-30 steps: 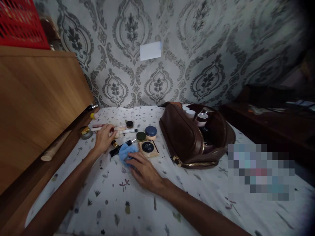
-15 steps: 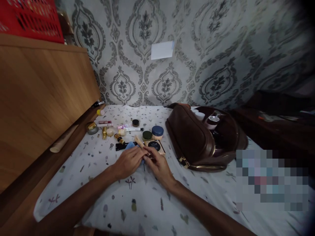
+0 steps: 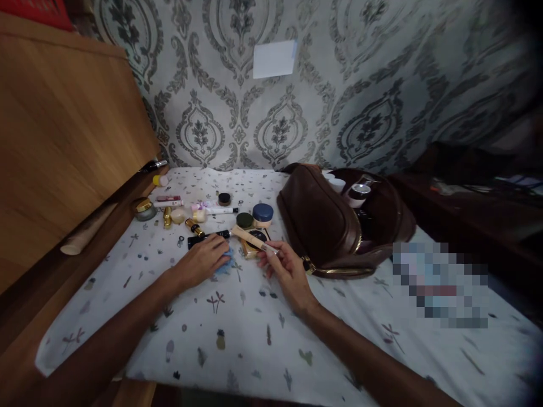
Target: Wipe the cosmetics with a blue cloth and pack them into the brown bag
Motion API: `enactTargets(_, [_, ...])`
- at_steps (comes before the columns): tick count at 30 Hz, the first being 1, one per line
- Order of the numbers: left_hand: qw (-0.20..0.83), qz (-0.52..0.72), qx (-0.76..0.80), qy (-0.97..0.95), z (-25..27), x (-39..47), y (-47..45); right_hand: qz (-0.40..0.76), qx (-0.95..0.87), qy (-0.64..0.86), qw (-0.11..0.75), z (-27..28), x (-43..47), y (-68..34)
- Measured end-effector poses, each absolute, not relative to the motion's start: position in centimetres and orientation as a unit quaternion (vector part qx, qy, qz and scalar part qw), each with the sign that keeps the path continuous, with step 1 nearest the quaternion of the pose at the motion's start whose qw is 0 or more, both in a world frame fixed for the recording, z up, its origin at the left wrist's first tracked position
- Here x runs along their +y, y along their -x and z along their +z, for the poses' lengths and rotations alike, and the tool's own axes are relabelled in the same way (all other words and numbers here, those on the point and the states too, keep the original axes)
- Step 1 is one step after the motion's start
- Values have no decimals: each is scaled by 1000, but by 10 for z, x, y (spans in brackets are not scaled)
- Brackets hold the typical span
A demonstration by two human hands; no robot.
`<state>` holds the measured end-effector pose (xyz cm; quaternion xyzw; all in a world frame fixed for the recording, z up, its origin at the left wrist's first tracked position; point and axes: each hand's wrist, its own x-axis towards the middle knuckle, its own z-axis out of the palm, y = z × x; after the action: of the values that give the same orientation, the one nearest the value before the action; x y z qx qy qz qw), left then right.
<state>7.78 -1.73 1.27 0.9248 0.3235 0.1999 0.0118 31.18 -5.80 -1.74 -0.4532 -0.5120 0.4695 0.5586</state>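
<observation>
My right hand grips a slim beige cosmetic tube by its clear end, the tube slanting up to the left. Under the curled fingers of my left hand is a crumpled blue cloth, partly hidden. Just beyond that hand lies a black tube. A gold-edged box with a round black top sits beneath the beige tube, partly covered. Behind it stand a dark green-lidded jar and a blue-lidded jar.
A brown leather bag lies unzipped on the right, with white-capped containers inside. Several small cosmetics, among them a gold-lidded jar, are spread at the left on the patterned sheet. A wooden cabinet borders the left side.
My hands were together around the tube and cloth; now they are apart. The right one has drawn the tube rightward, the left has moved left with the cloth. The view has tilted down.
</observation>
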Motion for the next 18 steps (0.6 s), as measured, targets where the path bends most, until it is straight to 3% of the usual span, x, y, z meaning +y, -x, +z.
enactTargets(7, [21,387,314,-867,35,-22,-104,443,-543,457,548,-16,-58,-312])
enactTargets(12, [-18,309,253,-917,30,-26,-137,400,-606,435,533,-13,-62,-316])
enactTargets(18, [-72,236,289,-925,9,-20,-130,397,-610,438,528,-6,-63,-320])
